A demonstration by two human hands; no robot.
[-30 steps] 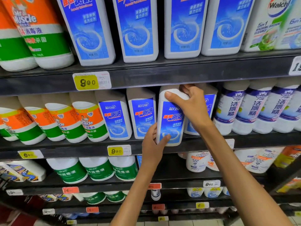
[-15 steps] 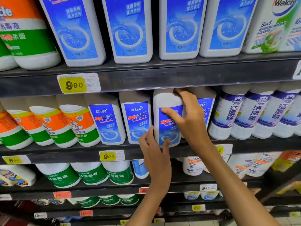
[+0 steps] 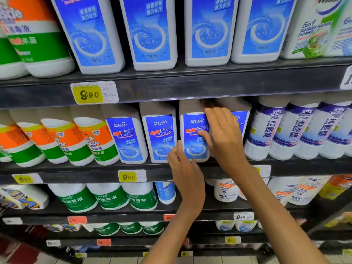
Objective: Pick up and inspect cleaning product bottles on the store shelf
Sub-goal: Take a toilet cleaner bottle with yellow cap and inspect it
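A white bottle with a blue label (image 3: 192,134) stands upright on the middle shelf (image 3: 95,169), in line with two matching bottles (image 3: 160,134) to its left. My right hand (image 3: 223,138) lies against the bottle's right side. Its thumb rests on the label and its fingers spread loosely over the edge and the neighbouring bottle (image 3: 243,119). The fingertips are blurred near the shelf above. My left hand (image 3: 185,168) is below it, fingers apart, tips touching the bottle's lower left corner.
Orange-and-green disinfectant bottles (image 3: 95,141) fill the left of this shelf, purple-labelled white bottles (image 3: 270,130) the right. Larger blue-labelled bottles (image 3: 152,33) stand on the shelf above. Green-labelled bottles (image 3: 108,199) sit below. Yellow price tags (image 3: 89,94) line the shelf edges.
The bottle, pulled forward and gripped near its top a second ago, now stands back in the row. My right hand slid down its side and loosened. My left hand stayed at the base.
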